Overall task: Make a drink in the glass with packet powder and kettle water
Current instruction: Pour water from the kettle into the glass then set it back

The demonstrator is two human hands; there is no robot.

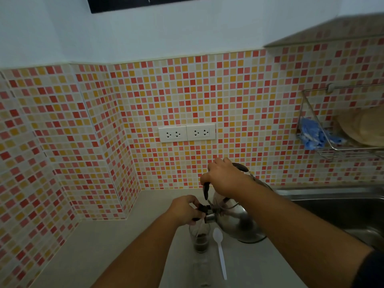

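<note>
- Below the kettle's spout, near the front of the pale surface [116,235], stands the glass [200,239], upright, with dark powder and some brownish liquid low inside it; a thin stream appears to fall into it from above, though blur makes that hard to confirm
- Just beside the glass on its right lies a white plastic spoon [220,251], bowl end toward the wall, not touching the glass as far as I can tell
- Directly above the glass rim is the left hand [186,210], fingers pinched closed on the dark cap at the spout tip, seemingly holding it open
- Tilted toward the glass, the steel kettle [234,221] has its base edge low on the surface and its spout pointing left and down
- Gripping the black top handle is the right hand [223,179], closed around it from above and bearing the tilt
- Pouring is the step in hand, and doing it well likely means keeping the tilt shallow so the stream stays thin and lands inside the rim, not on the left fingers so close to the spout
- Hot water and steam near that pinching hand look like the main risk; easing the kettle back upright before the glass fills high would leave room to stir
- Right of the kettle sits a steel sink [336,206], well apart from the glass
</note>
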